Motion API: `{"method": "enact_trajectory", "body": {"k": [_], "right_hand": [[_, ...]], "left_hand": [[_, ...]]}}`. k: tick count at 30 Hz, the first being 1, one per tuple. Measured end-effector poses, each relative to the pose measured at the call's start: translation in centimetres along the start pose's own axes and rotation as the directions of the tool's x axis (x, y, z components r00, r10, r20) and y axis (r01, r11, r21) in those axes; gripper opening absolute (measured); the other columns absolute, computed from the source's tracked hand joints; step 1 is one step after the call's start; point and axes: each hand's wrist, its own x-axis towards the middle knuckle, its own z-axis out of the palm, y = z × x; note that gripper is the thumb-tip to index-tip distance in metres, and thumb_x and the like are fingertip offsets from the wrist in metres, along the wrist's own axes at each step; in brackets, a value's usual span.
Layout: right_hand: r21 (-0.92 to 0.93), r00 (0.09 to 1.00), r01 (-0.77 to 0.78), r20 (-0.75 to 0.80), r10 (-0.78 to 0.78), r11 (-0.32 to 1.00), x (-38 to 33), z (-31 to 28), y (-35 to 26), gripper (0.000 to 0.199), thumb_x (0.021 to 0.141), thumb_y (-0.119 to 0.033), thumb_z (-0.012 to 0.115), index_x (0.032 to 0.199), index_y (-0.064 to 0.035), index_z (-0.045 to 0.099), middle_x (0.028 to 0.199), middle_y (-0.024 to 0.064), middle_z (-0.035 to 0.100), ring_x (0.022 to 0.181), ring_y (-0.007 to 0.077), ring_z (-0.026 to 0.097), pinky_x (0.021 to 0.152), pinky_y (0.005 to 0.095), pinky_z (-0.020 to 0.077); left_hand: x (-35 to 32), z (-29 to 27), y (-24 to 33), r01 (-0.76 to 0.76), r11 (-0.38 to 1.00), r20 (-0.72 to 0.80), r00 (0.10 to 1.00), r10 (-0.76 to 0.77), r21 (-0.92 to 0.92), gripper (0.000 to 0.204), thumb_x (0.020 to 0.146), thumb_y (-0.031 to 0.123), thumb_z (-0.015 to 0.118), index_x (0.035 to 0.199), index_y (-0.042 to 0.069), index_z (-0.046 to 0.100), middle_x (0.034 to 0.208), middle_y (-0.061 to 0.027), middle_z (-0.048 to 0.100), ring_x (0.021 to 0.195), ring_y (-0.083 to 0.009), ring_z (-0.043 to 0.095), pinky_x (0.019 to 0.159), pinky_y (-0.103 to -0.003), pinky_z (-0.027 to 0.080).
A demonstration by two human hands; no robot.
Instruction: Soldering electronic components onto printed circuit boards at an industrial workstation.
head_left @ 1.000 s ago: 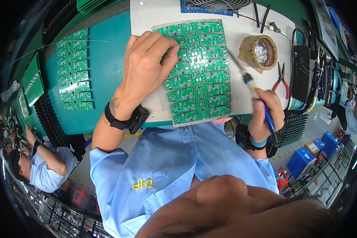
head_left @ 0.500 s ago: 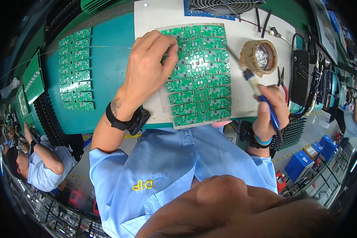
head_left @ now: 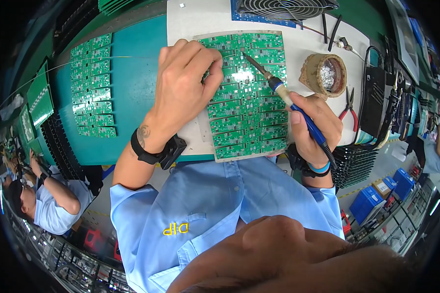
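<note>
As my right grip (head_left: pixel 319 122) grasps a blue-handled soldering iron (head_left: pixel 282 93), its tip meets the green board panel (head_left: pixel 249 119) at mid-view, near twelve o'clock from the panel's centre; I cannot tell whether it touches. My left grip (head_left: pixel 183 83), at ten o'clock, pinches a thin wire (head_left: pixel 127 57) and hides part of the panel's edge, while the iron slants across the boards at two. Around them I see a black fan (head_left: pixel 288 7) at one o'clock, a rough tan cup (head_left: pixel 312 73) with silvery contents between two and three, red-handled pliers (head_left: pixel 355 119) and a black box (head_left: pixel 375 93) at three, and a second board panel (head_left: pixel 90 90) at nine on the teal surface (head_left: pixel 137 107). A co-worker (head_left: pixel 58 205) shows at eight. Half a second ago, the iron's tip was at the panel's two o'clock edge; it is now well inside, my left grip barely shifted.
</note>
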Motion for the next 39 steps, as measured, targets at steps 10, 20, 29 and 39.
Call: {"method": "enact_trajectory", "body": {"k": [10,20,29,39], "right_hand": [[0.004,1.0,-0.015,0.009,0.015,1.0,-0.14,0.14,0.02,0.024,0.091,-0.002,0.07,0.113,0.0073,0.073,0.086,0.016,0.071,0.077,0.0222,0.068,0.071,0.0291,0.0508],[-0.004,1.0,0.004,0.018,-0.004,1.0,-0.08,0.1,-0.01,0.025,0.091,-0.001,0.07,0.114,0.0076,0.072,0.087,0.0165,0.072,0.077,0.0226,0.068,0.071,0.0295,0.0516],[-0.002,1.0,0.021,0.02,-0.021,1.0,0.0,0.09,0.1,0.025,0.091,-0.001,0.07,0.115,0.0076,0.072,0.087,0.0167,0.072,0.076,0.0227,0.067,0.072,0.0298,0.0517],[-0.021,0.999,0.003,0.042,-0.002,1.0,0.13,-0.24,-0.25,0.025,0.092,-0.003,0.069,0.115,0.0078,0.072,0.085,0.0162,0.073,0.076,0.0225,0.068,0.071,0.0294,0.0516]], "left_hand": [[-0.06,0.19,-0.19,-0.006,1.0,0.003,1.0,0.006,-0.003,0.015,0.075,0.0,0.076,0.086,0.007,0.068,0.08,-0.0028,0.06,0.077,-0.0227,0.057,0.072,-0.037,0.039],[-0.03,0.39,-0.29,-0.015,1.0,0.016,1.0,0.015,-0.012,0.014,0.076,0.001,0.076,0.087,0.007,0.068,0.08,-0.0033,0.06,0.078,-0.0234,0.058,0.071,-0.037,0.04],[0.09,0.53,-0.28,-0.032,0.999,0.027,0.999,0.032,-0.019,0.014,0.077,0.001,0.076,0.087,0.007,0.069,0.082,-0.0036,0.063,0.079,-0.0238,0.06,0.07,-0.037,0.041],[0.09,0.65,-0.3,-0.04,0.999,0.037,0.998,0.041,-0.012,0.014,0.077,0.002,0.077,0.087,0.007,0.07,0.083,-0.0033,0.064,0.081,-0.0236,0.061,0.07,-0.037,0.042]]}}
